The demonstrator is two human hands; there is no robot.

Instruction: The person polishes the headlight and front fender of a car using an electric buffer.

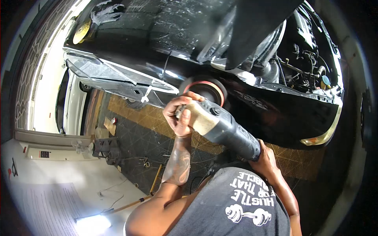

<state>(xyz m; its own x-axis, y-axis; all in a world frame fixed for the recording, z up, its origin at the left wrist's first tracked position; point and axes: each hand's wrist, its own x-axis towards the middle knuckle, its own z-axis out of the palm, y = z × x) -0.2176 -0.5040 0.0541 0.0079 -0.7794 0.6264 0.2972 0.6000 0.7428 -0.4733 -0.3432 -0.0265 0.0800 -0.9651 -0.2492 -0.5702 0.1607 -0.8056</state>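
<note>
While the left hand (179, 116) curls its fingers round the tan-covered head of a dark power polisher (236, 133), the right hand (266, 158) grasps the rear of its body. Location of the polisher: between a dark shirt (220, 196), printed with white lettering and a dumbbell, and the flank of a black car (279, 118). Round pad (205, 91), red-ringed: facing that flank; contact, I cannot tell. Engine bay (301, 59), uncovered: at the car's front. Yellow disc (81, 32): on the car, far left. Lamp (93, 225), lit: lower left.
</note>
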